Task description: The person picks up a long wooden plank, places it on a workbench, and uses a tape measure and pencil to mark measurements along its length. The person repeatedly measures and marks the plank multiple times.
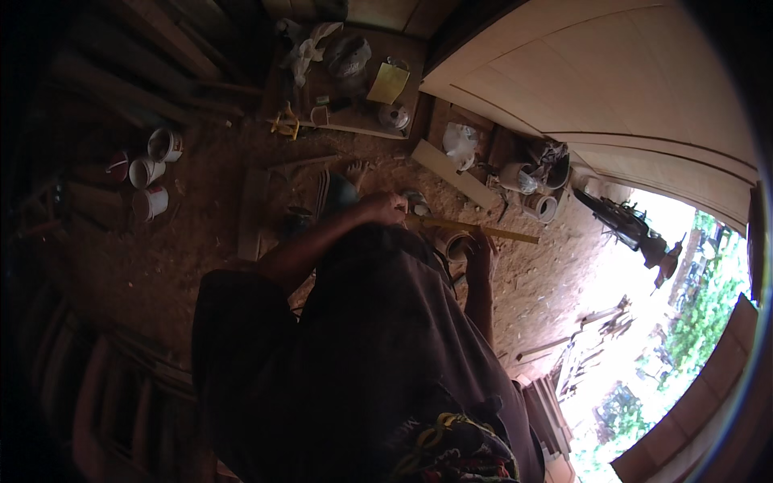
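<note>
A long, flat yellow strip (467, 225), much like the blade of a tape measure, stretches across in front of my body. My left hand (388, 209) is closed at its left end, with whatever lies inside the fingers hidden. Farther right, my right hand (482, 248) grips the strip from below, and the free end (527, 237) sticks out past it. Just under the strip, beside my right hand, stands a round tub (456, 246), partly covered by it. A small round container (415, 201) sits beyond my left hand.
A low wooden table (362, 125) ahead bears a yellow sheet (388, 82), plastic bags and a can. Several white buckets (150, 203) stand at left. To the right are a board (455, 175), tubs (541, 208), a large wooden panel (644, 80) and a motorcycle (624, 225).
</note>
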Demonstrator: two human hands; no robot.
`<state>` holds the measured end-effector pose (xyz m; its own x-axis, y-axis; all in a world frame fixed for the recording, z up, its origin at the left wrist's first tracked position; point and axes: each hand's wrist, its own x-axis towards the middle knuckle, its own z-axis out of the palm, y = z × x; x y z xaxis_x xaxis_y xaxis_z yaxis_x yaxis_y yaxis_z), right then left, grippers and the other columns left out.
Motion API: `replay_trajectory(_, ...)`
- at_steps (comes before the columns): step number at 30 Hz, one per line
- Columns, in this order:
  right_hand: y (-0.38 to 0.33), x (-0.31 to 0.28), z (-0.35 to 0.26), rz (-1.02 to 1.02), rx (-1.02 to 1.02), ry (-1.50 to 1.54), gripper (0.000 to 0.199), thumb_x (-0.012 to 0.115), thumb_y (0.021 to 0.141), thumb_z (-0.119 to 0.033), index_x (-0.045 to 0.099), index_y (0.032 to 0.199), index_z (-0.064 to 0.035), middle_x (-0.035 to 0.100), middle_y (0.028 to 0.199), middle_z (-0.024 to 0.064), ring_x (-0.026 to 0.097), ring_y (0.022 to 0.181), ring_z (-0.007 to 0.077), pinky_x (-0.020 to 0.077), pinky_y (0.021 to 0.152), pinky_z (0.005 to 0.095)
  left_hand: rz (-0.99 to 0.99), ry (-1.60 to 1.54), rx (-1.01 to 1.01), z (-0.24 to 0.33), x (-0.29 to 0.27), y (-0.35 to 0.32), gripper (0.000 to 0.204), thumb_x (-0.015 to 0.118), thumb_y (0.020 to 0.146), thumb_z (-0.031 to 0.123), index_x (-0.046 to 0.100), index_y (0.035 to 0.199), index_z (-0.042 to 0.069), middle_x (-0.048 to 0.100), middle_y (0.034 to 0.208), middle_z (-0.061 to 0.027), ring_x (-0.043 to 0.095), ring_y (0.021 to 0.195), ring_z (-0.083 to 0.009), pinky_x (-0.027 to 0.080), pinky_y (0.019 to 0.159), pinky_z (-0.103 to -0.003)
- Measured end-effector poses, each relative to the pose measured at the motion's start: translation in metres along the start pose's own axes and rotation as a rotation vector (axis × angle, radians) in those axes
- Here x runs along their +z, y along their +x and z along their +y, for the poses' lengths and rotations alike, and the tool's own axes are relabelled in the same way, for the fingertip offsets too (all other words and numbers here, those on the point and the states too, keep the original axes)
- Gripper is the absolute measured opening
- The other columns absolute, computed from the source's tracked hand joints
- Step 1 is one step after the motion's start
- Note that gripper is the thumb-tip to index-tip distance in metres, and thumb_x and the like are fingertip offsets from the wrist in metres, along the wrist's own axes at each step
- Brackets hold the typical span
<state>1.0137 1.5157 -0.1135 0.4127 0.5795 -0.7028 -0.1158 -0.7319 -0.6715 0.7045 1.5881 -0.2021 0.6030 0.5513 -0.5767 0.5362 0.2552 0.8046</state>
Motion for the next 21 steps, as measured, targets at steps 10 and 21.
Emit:
replay_trajectory(10, -0.027, 0.025, 0.008, -0.209, 0.037, -0.072, 0.040, 0.069, 0.102, -0.043, 0.071, 0.118, -0.0065, 0.073, 0.107, 0.0064, 0.070, 0.099, 0.0165, 0.0553, 0.082, 0.0322, -0.047, 0.039, -0.009, -0.009, 0.002, 0.004, 0.038, 0.067, 0.090, 0.041, 0.074, 0.112, 0.011, 0.076, 0.112, -0.0160, 0.072, 0.107, -0.0322, 0.054, 0.091, -0.043)
replay_trajectory(21, -0.036, -0.001, 0.025, -0.152, 0.061, -0.010, 0.045, 0.073, 0.100, -0.044, 0.071, 0.122, -0.0045, 0.074, 0.107, 0.0072, 0.070, 0.097, 0.0168, 0.0542, 0.080, 0.0310, -0.094, 0.142, -0.006, -0.006, 0.023, 0.007, 0.040, 0.068, 0.091, 0.044, 0.073, 0.113, 0.011, 0.076, 0.113, -0.0155, 0.072, 0.109, -0.0320, 0.054, 0.093, -0.043)
